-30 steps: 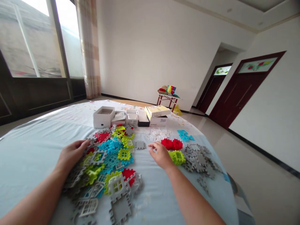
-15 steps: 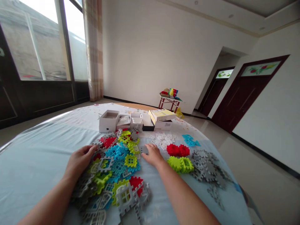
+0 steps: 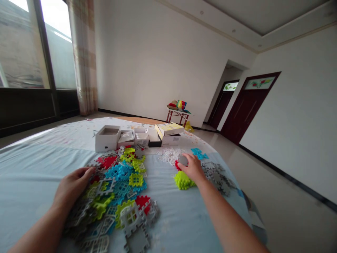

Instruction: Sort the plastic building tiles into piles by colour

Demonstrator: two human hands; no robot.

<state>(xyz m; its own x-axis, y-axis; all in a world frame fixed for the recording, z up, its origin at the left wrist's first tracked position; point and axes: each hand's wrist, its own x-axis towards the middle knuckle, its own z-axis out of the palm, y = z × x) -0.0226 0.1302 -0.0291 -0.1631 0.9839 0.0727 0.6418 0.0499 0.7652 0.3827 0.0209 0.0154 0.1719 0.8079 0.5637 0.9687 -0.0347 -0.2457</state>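
Bedsheet (image 3: pixel 28 168) under tiles (image 3: pixel 118 174); R grip (image 3: pixel 193 168) holds half-hidden grey tile (image 3: pixel 183 161), L grip (image 3: pixel 71 186) open

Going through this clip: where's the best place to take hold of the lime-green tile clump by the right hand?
Probably across its toothed edges, pinching down from above on the near side. The lime-green tile clump lies low on the blue cloth, with open cloth in front of it, while the right hand sits just beyond it.
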